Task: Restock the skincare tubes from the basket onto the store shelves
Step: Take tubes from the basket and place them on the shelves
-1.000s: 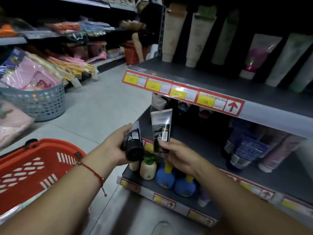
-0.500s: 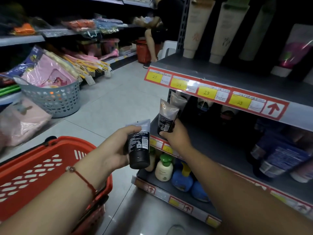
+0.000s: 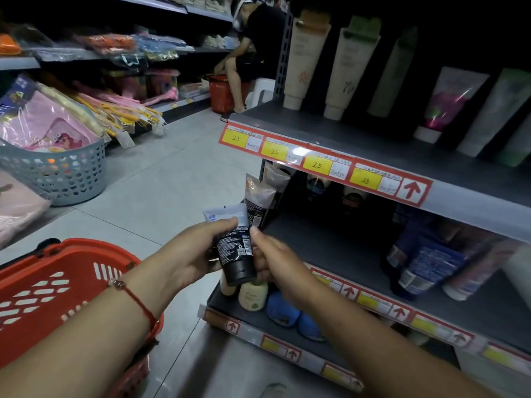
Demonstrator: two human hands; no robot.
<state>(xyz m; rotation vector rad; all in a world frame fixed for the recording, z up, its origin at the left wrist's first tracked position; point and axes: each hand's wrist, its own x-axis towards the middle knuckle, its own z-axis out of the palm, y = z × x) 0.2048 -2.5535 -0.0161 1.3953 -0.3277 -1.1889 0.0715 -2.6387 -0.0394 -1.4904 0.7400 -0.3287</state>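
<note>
Head view, and both hands are meeting on one black tube (image 3: 236, 248) right in front of the middle shelf (image 3: 330, 248). The left hand (image 3: 192, 254) wraps it from the left, thumb curled over the upper body, cap end pointing down. The right hand (image 3: 273, 259) comes in from the other side, thumb tip against the tube's right edge, fingers curled behind it near the cap. White small print, a barcode and a recycling mark show on the tube's back panel; none of the wording is readable. The crimped top is pale grey with a small blue patch.

Just behind it, a tube with a tan and silver top (image 3: 258, 199) stands upright at the left end of the middle shelf, its text too small to read. A red string bracelet (image 3: 135, 300) sits on the left wrist, over the red basket (image 3: 57, 282) hanging low on the left.

Up on the top shelf's edge, the red price strip (image 3: 324, 165) carries yellow tags, each handwritten "25", and a red upward arrow at its right end. Cream tubes (image 3: 307, 58) stand cap-down above it. Blue-labelled tubes (image 3: 425, 262) sit further right on the middle shelf. On the bottom shelf, a cream bottle (image 3: 253, 295) beside blue bottles (image 3: 283, 310).
</note>
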